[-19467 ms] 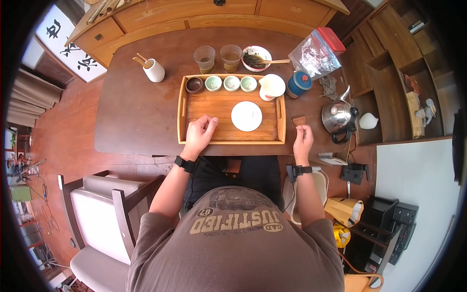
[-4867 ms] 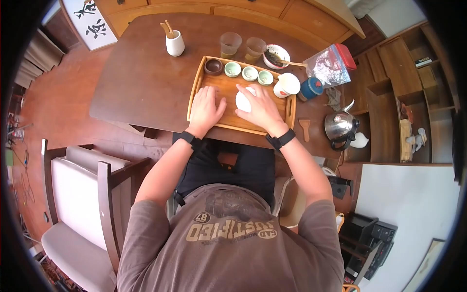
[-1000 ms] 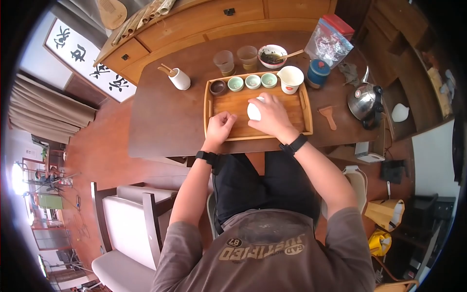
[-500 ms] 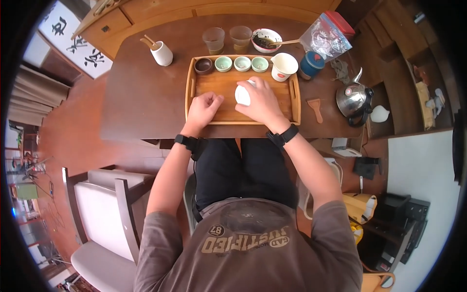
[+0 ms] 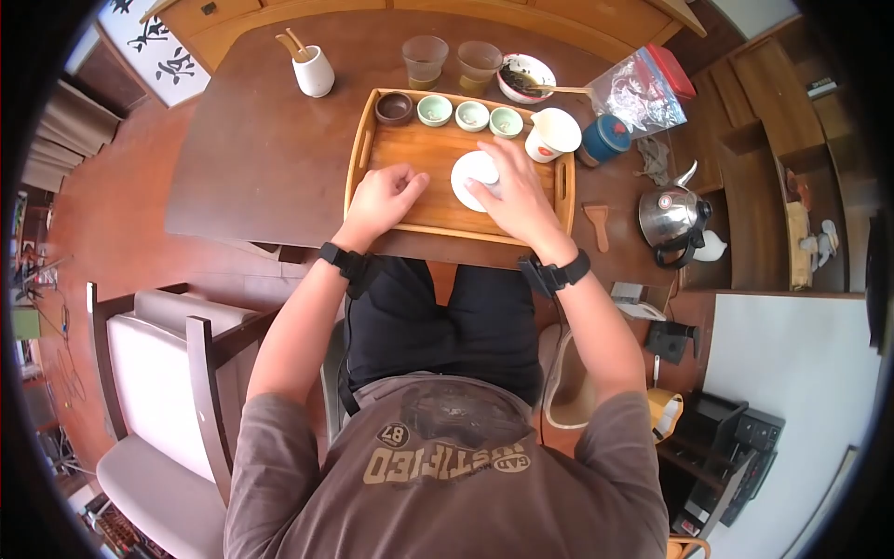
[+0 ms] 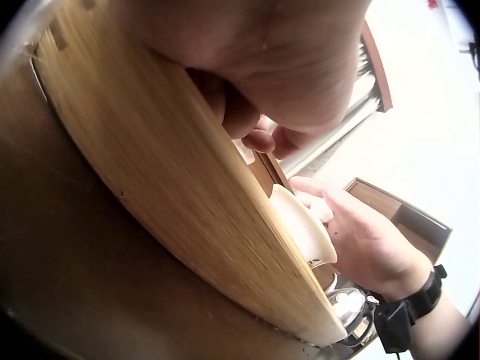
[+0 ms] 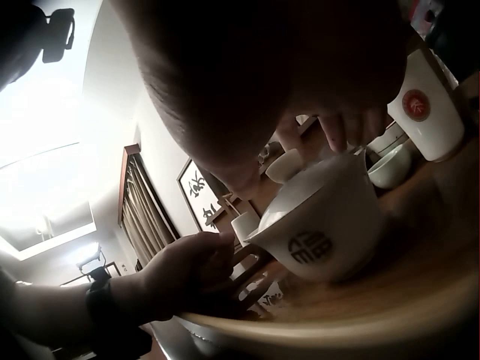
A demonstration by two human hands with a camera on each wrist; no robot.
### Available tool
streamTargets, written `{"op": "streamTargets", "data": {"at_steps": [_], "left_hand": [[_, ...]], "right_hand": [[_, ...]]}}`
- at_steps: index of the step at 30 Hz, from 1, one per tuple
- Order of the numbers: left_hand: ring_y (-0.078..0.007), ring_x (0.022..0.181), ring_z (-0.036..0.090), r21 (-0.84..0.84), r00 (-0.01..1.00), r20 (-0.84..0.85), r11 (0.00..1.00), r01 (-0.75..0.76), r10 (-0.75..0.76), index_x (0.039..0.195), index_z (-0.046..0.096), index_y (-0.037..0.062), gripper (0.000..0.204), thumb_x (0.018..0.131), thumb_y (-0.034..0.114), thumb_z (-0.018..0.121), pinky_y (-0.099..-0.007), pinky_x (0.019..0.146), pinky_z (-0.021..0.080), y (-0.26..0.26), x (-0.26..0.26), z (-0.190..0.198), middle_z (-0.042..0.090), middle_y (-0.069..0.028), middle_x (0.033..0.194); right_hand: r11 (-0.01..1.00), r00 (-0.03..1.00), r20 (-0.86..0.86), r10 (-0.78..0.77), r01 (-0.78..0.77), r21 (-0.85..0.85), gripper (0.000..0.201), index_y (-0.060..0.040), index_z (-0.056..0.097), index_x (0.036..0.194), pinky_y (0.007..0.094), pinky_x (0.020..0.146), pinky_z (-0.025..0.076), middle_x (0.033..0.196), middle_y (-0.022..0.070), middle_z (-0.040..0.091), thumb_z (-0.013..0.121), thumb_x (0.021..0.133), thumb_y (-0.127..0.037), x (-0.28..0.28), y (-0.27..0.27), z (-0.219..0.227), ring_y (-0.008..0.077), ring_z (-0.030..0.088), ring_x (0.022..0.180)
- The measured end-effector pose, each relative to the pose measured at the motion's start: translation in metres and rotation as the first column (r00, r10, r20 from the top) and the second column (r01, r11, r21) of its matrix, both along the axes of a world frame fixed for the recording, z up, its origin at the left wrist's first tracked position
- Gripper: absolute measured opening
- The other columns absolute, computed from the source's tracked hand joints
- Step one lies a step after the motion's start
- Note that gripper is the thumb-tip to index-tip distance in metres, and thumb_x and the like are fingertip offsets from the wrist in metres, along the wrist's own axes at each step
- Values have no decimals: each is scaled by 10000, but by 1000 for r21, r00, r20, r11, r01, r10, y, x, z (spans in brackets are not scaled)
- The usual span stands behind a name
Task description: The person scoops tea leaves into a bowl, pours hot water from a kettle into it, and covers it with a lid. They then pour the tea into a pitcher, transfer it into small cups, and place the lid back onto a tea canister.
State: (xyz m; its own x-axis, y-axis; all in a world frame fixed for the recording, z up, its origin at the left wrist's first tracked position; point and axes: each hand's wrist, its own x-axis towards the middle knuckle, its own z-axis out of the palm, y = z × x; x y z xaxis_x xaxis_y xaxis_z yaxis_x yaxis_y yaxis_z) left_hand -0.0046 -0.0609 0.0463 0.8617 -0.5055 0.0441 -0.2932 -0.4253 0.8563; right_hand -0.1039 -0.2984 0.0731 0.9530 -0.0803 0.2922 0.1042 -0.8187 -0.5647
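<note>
A white lidded bowl point(image 5: 475, 181) with a dark printed mark on its side point(image 7: 311, 244) stands on the wooden tray point(image 5: 410, 158). Around its right side lies my right hand point(image 5: 523, 200), thumb over the lid and fingers at the far rim; the right wrist view has the lid's knob point(image 7: 283, 166) between thumb and fingers. My left hand point(image 5: 380, 200) rests at the tray's front left edge, fingers loosely curled and holding nothing. Along the tray's back are a brown cup point(image 5: 394, 109), several green cups point(image 5: 434, 111) and a white pitcher point(image 5: 554, 133).
Behind the tray stand two clear cups point(image 5: 425, 61) and a bowl of dark leaves point(image 5: 527, 78) with a wooden stick. To the right are a blue tin point(image 5: 605, 137), a plastic bag point(image 5: 638, 93), a wooden scraper point(image 5: 597, 226) and a steel kettle point(image 5: 669, 219). A white holder point(image 5: 314, 72) is back left.
Since the oldest frame, my right hand has left the scraper and moved onto the bowl. Over the last half second its fingers have shifted right, uncovering more lid. My left hand stays at the tray.
</note>
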Motion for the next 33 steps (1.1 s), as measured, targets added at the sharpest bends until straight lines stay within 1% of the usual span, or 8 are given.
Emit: {"op": "streamTargets", "data": {"at_steps": [2,4,8,18,24,27,29,33], "left_hand": [[-163,582,516,3,1000,-1,1000,6,-6,879,691,-31,408,1032,346,719,-362,591,451,-1,1,1,609,-108,651],[-301,622,629,46,999,-26,999,20,-18,852,693,6,421,1009,396,716,-424,640,500,0,2,3,638,-152,670],[-303,634,641,74,999,-41,997,19,-16,855,695,7,426,1007,405,717,-430,649,507,0,0,6,646,-150,675],[-321,655,654,59,999,-54,998,10,-6,855,705,15,429,1000,419,723,-447,670,522,1,-1,9,656,-146,686],[-320,638,647,52,999,-45,999,16,-14,852,702,16,429,1001,417,723,-446,657,515,1,-1,8,648,-146,670],[-318,633,643,44,999,-49,999,16,-14,851,701,14,426,1002,412,722,-445,652,512,1,-1,9,647,-147,669],[-316,631,642,38,999,-46,999,16,-14,849,700,12,426,1003,408,720,-444,651,510,2,-1,9,646,-149,669],[-316,618,634,27,1000,-17,999,26,-25,840,694,7,423,1002,397,720,-445,641,501,1,-1,8,633,-155,659]], "right_hand": [[995,996,89,-7,16,-101,539,-38,652,1365,518,1153,442,1423,206,574,818,935,-318,-7,-7,10,426,538,1351],[994,998,67,8,0,-105,508,-36,661,1334,508,1140,446,1377,182,585,825,927,-290,-13,-14,13,411,551,1317],[995,998,59,35,-30,-93,405,-27,675,1234,485,1101,455,1257,129,602,829,913,-220,-16,-17,11,378,574,1228],[994,996,81,48,-39,-106,359,-1,642,1221,465,1090,474,1285,143,628,788,936,-164,-13,-14,7,374,582,1247],[993,990,132,44,-29,-117,354,-32,630,1189,489,1047,490,1247,147,618,801,906,-159,-12,-12,7,384,589,1202],[995,993,112,47,-36,-98,430,-44,647,1262,503,1067,486,1305,160,609,823,898,-192,-11,-10,10,396,585,1241],[993,993,107,51,-39,-115,619,-93,633,1419,512,1115,482,1421,191,580,863,879,-288,-10,-4,18,418,564,1325],[975,994,25,109,-102,-197,804,-161,569,1553,515,1159,473,1520,231,532,887,854,-400,0,2,23,436,534,1394]]}}
